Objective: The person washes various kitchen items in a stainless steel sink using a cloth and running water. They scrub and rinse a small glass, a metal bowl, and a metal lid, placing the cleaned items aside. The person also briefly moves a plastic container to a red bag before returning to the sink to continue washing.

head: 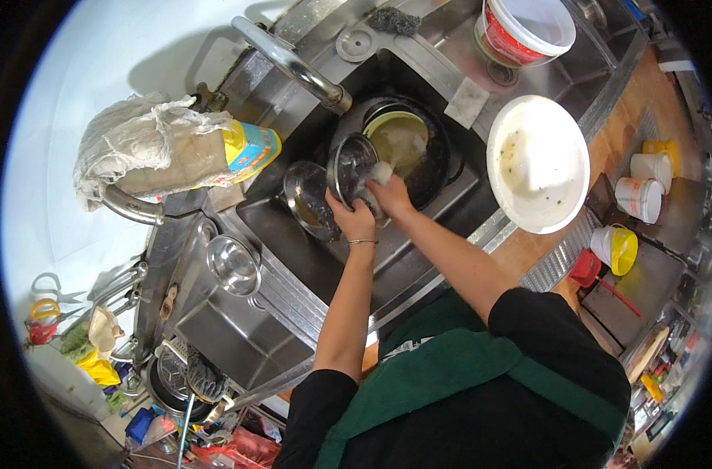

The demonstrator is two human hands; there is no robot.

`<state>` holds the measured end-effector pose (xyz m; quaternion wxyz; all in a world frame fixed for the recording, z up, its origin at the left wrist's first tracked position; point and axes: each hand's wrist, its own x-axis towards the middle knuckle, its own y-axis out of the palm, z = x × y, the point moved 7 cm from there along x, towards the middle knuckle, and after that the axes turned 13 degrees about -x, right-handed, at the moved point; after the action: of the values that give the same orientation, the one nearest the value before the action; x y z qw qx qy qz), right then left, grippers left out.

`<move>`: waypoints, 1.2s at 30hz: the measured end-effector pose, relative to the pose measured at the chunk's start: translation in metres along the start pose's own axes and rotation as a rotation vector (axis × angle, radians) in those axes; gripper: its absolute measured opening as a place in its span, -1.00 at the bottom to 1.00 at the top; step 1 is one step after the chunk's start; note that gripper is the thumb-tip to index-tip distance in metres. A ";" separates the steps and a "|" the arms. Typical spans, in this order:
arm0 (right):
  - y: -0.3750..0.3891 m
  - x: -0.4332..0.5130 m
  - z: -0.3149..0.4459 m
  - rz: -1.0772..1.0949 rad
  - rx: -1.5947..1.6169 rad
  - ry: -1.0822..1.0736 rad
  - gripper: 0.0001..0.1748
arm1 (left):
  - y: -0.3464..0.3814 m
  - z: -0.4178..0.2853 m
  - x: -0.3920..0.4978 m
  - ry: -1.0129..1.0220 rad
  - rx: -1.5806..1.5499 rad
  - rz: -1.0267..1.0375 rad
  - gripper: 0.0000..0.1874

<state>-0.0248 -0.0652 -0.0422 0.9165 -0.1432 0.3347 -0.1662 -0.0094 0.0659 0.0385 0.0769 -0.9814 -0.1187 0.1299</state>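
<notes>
My left hand (356, 221) grips the rim of a small metal bowl (349, 161), tilted over the sink (282, 243). At its mouth is my right hand (393, 196), fingers closed around a pale scrubbing pad (381, 172) that is blurred. Just beyond my hands, a dark pot (441, 167) sits in the basin. Inside it rests a yellowish container (385, 120) of cloudy water. Another metal bowl (304, 190) lies on the sink floor left of my left hand, wet inside and partly covered by the held bowl.
A chrome faucet (297, 67) reaches over the sink. A white basin (543, 170) with food specks sits on the right rim, near a flat pale pad (467, 102) and a plastic tub (517, 35). A clean steel bowl (234, 265) and a plastic-wrapped package (174, 152) are left.
</notes>
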 end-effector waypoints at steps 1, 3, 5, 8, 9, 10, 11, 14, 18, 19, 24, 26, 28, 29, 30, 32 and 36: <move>-0.001 0.009 0.003 -0.010 -0.108 -0.067 -0.68 | 0.001 -0.003 -0.001 -0.001 0.017 0.051 -0.39; -0.007 0.028 0.023 0.016 0.128 -0.404 -0.63 | -0.003 -0.007 -0.001 -0.004 0.024 0.125 -0.41; -0.016 0.034 0.031 -0.206 -0.291 -0.636 -0.59 | -0.009 -0.013 0.002 0.052 0.165 0.156 -0.43; -0.023 0.052 -0.017 -0.161 -0.286 -0.180 -0.55 | -0.021 -0.009 0.011 -0.024 0.096 0.101 -0.42; -0.026 0.048 -0.029 -0.179 -0.377 -0.104 -0.51 | -0.023 -0.011 0.011 -0.002 0.056 0.093 -0.41; -0.029 0.044 -0.040 -0.132 -0.454 -0.082 -0.46 | -0.026 -0.010 0.013 -0.029 0.009 0.070 -0.40; -0.032 0.041 -0.052 -0.072 -0.554 -0.011 -0.42 | -0.027 -0.008 0.013 -0.048 -0.054 0.039 -0.40; -0.034 0.024 -0.057 0.014 -0.650 0.029 -0.52 | -0.024 -0.004 0.012 -0.142 -0.346 0.042 -0.36; -0.038 -0.005 0.013 -0.046 0.359 -0.322 -0.68 | -0.014 -0.014 0.003 -0.138 -0.422 0.041 -0.30; -0.038 -0.010 0.023 0.021 0.429 -0.266 -0.74 | -0.013 -0.016 -0.001 -0.169 -0.453 0.014 -0.30; -0.071 -0.020 0.077 -0.326 0.044 -0.381 -0.79 | -0.002 -0.054 -0.027 -0.038 -0.255 0.023 -0.29; -0.067 -0.023 0.080 -0.331 0.020 -0.360 -0.78 | 0.002 -0.067 -0.028 0.034 -0.311 0.055 -0.30; -0.062 -0.028 0.081 -0.316 0.246 -0.405 -0.78 | 0.003 -0.068 -0.025 0.009 -0.252 0.039 -0.30; -0.058 -0.029 0.081 -0.287 0.253 -0.410 -0.76 | 0.000 -0.066 -0.024 -0.005 -0.251 -0.005 -0.30; -0.054 -0.029 0.081 -0.262 0.272 -0.406 -0.74 | 0.001 -0.059 -0.023 -0.059 -0.314 -0.014 -0.29; -0.046 -0.023 0.072 -0.132 0.372 -0.246 -0.71 | 0.001 -0.060 -0.023 0.052 -0.265 0.014 -0.30; -0.061 -0.015 0.086 -0.227 -0.055 -0.401 -0.77 | -0.002 -0.040 -0.022 -0.015 -0.190 0.076 -0.32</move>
<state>0.0092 -0.1011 0.0522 0.9359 -0.2351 0.1318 -0.2269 -0.0199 0.0573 0.0823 -0.0222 -0.9870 -0.0938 0.1284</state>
